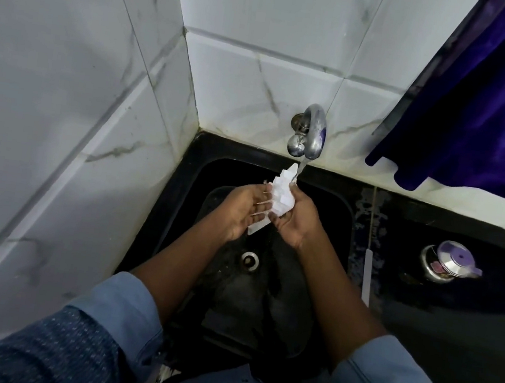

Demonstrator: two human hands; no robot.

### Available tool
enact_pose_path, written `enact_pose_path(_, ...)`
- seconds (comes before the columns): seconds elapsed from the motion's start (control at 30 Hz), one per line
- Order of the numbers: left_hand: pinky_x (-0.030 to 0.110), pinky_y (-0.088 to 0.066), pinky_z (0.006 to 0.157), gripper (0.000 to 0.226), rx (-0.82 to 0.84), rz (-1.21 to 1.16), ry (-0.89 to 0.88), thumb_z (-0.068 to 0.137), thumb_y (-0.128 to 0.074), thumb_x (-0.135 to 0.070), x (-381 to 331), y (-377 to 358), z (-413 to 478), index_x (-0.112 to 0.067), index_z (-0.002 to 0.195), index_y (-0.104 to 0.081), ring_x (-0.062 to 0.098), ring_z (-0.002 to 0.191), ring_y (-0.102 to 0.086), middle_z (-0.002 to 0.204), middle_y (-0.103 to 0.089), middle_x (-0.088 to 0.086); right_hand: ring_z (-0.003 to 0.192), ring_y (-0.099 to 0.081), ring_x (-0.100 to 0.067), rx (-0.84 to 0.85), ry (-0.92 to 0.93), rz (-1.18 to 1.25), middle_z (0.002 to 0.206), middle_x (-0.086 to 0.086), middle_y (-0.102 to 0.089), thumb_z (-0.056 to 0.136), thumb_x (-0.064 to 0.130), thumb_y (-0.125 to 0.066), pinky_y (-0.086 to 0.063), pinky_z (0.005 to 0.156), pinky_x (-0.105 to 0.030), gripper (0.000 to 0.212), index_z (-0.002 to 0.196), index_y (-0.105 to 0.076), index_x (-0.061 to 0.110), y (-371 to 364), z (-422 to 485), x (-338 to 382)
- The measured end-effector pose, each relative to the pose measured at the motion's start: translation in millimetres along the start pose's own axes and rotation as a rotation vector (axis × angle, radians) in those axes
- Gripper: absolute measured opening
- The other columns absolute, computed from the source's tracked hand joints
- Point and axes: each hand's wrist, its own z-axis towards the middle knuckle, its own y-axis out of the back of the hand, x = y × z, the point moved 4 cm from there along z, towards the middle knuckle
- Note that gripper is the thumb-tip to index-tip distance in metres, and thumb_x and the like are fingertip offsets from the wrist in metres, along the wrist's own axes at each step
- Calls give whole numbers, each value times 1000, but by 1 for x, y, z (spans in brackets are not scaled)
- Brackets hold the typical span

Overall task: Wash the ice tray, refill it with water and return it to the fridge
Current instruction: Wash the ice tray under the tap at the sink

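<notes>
A white plastic ice tray is held tilted, almost on end, over the black sink. Its upper end sits under the thin stream of water from the chrome tap. My left hand lies against the tray's left side with its fingers stretched across it. My right hand grips the tray's right side, thumb over its front. The tray's lower end shows below my left fingers.
The sink drain lies below my hands. A steel lidded pot stands on the wet black counter at the right, with a white strip near the sink's rim. A purple cloth hangs above. Tiled walls close the left and back.
</notes>
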Motion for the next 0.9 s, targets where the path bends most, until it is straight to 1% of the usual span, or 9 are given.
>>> enact_pose_path(0.1, 29, -54, 82, 40, 8, 21, 15, 97, -46, 0, 7, -2, 1, -12, 127, -68, 20, 99, -67, 121, -71, 9, 89, -70, -24, -15, 30, 21, 119, -18, -71, 106, 35, -50, -53, 72, -28, 41, 125, -68, 3, 17, -15, -8)
enact_pose_path(0.2, 31, -60, 80, 47, 6, 23, 34, 95, -45, 2, 13, -6, 4, -9, 136, -65, 28, 110, -64, 139, -65, 15, 97, -68, -27, -28, 42, 34, 131, -22, -66, 103, 32, -54, -55, 72, -27, 52, 142, -58, -2, 27, -23, -12)
enact_pose_path(0.37, 34, -57, 82, 44, 9, 35, 59, 98, -46, -1, 17, -13, 7, -9, 137, -65, 25, 97, -67, 114, -71, 12, 82, -71, -21, -95, 55, 0, 109, -15, -73, 105, 24, -53, -57, 66, -26, 45, 141, -57, -3, 32, -30, -18)
enact_pose_path(0.47, 35, -58, 83, 38, -3, 31, 63, 101, -47, -4, 15, -14, 7, -11, 132, -66, 25, 93, -67, 111, -69, 10, 93, -70, -26, -118, 75, -82, 119, -19, -71, 103, 26, -57, -52, 82, -33, 47, 143, -58, 1, 38, -33, -23)
enact_pose_path(0.53, 38, -57, 88, 32, 2, 16, 79, 100, -49, -5, 14, -15, 6, -15, 123, -69, 26, 94, -66, 109, -69, 9, 98, -73, -27, -117, 117, -222, 124, -15, -73, 104, 27, -53, -56, 80, -35, 39, 138, -63, 12, 42, -38, -23)
enact_pose_path(0.63, 39, -53, 88, 26, 9, 24, 99, 100, -52, -10, 14, -15, 4, -19, 118, -68, 28, 97, -63, 108, -68, 8, 96, -75, -27, -125, 199, -441, 118, -10, -77, 100, 12, -48, -57, 72, -36, 36, 130, -65, 23, 45, -46, -20)
enact_pose_path(0.73, 41, -52, 91, 24, 9, 3, 113, 103, -56, -19, 17, -11, 7, -17, 123, -68, 31, 101, -62, 113, -69, 8, 90, -76, -30, -169, 219, -434, 111, -12, -78, 93, -4, -45, -58, 68, -38, 46, 122, -68, 22, 50, -47, -17)
enact_pose_path(0.8, 38, -54, 84, 17, -41, 10, 91, 103, -58, -21, 19, -4, 10, -16, 115, -70, 26, 92, -64, 109, -68, 6, 91, -76, -32, -184, 214, -427, 114, -14, -77, 88, -10, -44, -59, 64, -38, 52, 125, -67, 19, 54, -46, -15)
enact_pose_path(0.9, 24, -45, 53, 15, -181, 45, 20, 103, -55, -10, 17, 13, 15, -15, 101, -68, 12, 58, -56, 85, -62, 3, 85, -76, -27, -213, 195, -486, 119, -14, -74, 85, -16, -42, -57, 57, -35, 60, 133, -63, 13, 60, -47, -11)
